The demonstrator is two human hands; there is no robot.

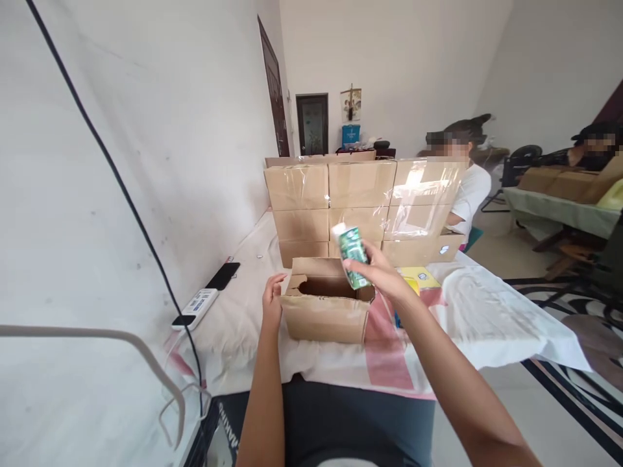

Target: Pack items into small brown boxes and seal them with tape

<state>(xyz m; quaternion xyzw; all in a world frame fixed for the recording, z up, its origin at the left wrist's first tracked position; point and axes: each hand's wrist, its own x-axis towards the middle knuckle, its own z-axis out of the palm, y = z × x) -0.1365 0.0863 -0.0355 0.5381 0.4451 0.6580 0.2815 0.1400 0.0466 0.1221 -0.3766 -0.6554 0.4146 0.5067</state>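
Note:
My right hand (382, 272) grips a small green printed pack (354, 256) with a whitish top end, somewhat blurred. It is held tilted over the right part of an open cardboard box (324, 321). A ragged-edged opening shows in the top of this box, and its inside is dark. Beside the box's left rim is my left hand (272, 299), its fingers bent loosely and holding nothing; whether the fingertips touch the cardboard I cannot tell. Just right of the box, a yellow item (421, 277) lies partly hidden behind my right forearm.
Stacked, taped cardboard boxes (302, 188) form a wall behind the open box. On the cloth-covered table (243, 337), a power strip (197, 308) and a black phone (222, 275) lie at left. A person in a white top (477, 188) sits beyond the stack; another is far right.

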